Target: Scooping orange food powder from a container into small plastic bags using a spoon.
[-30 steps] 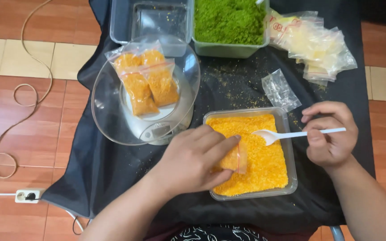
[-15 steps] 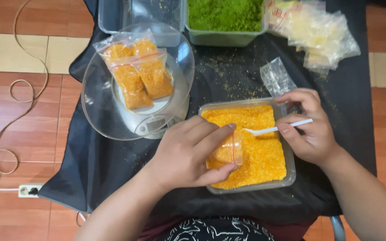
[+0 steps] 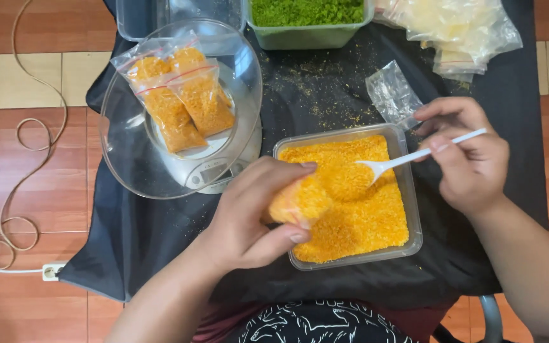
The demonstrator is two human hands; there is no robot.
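a person seated at a low bench draped in black cloth works over a clear plastic tray of orange crumbs. the left hand is wrapped around a small clear bag part filled with the same orange crumbs, thumb under it and fingers curled over its top, holding it tilted just above the near left part of the tray. the right hand is pinched on the handle of a white plastic spoon, whose bowl reaches left over the far half of the tray, just beside the bag's mouth; whether the bowl carries crumbs cannot be told. the two hands are apart, with the spoon spanning the gap between them.

to the left of the tray stands a small kitchen scale bearing a wide clear bowl, and in the bowl lie two filled bags of orange crumbs with red seal strips. far across the cloth sit a tub of green crumbs and, left of it, a clear container. a crumpled empty bag lies just beyond the tray's far right corner, near a pile of empty bags at the far right. loose crumbs dot the cloth. on the tiled floor at left a pale cable loops toward a white socket.
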